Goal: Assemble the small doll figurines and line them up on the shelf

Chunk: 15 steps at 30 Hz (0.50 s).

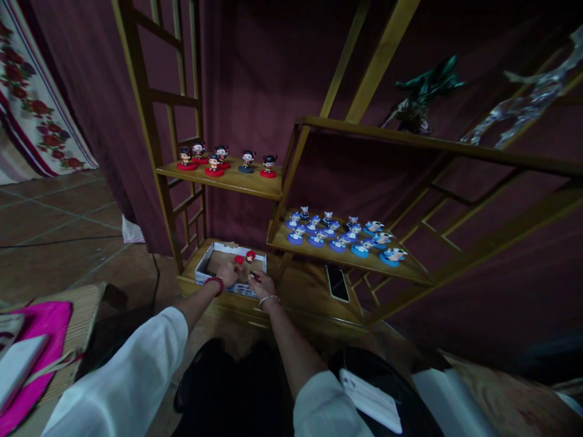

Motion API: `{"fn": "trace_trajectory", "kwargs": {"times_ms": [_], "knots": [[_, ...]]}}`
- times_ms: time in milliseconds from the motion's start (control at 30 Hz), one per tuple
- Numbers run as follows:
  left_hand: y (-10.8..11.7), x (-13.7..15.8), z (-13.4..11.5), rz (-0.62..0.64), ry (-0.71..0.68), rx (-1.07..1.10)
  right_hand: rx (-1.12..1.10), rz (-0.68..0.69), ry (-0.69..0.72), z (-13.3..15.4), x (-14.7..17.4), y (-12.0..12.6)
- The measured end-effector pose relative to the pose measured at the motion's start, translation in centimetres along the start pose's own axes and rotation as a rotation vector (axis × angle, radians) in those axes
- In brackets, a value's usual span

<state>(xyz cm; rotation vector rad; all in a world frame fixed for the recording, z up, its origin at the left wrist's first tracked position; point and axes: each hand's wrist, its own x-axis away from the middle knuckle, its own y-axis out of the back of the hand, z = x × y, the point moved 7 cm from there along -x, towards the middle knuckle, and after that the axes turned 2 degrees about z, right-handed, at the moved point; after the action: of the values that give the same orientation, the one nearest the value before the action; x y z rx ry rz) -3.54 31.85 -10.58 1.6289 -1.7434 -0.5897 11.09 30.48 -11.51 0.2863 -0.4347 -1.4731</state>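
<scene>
Both hands reach into a shallow cardboard box (214, 258) on the lowest board of a wooden shelf (314, 285). The left hand (229, 273), with a red bead bracelet on its wrist, rests at the near edge of the box, fingers curled; just beyond its fingertips stand two small figurines on red bases (245, 258), close to the fingers, though I cannot tell if they touch. The right hand (260, 283), wearing a thin silver bangle, sits just right of the left one at the box's near rim, its fingers closed around something small and dark that is too tiny to make out.

To the right of the box a dark phone (337, 283) lies flat on the same board. Higher up on the left, red-based figurines (214, 164) line a shelf; further right, blue-based figurines (341, 233) crowd another.
</scene>
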Motion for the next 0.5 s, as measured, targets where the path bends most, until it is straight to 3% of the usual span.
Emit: {"fn": "trace_trajectory", "kwargs": {"times_ms": [267, 500], "knots": [[-0.8, -2.3, 0.7, 0.085, 0.037, -0.114, 0.096, -0.023, 0.037, -0.6, -1.6, -0.1], [-2.5, -4.9, 1.4, 0.141, 0.088, -0.091, 0.257, 0.015, 0.017, -1.3, -1.8, -0.7]]}}
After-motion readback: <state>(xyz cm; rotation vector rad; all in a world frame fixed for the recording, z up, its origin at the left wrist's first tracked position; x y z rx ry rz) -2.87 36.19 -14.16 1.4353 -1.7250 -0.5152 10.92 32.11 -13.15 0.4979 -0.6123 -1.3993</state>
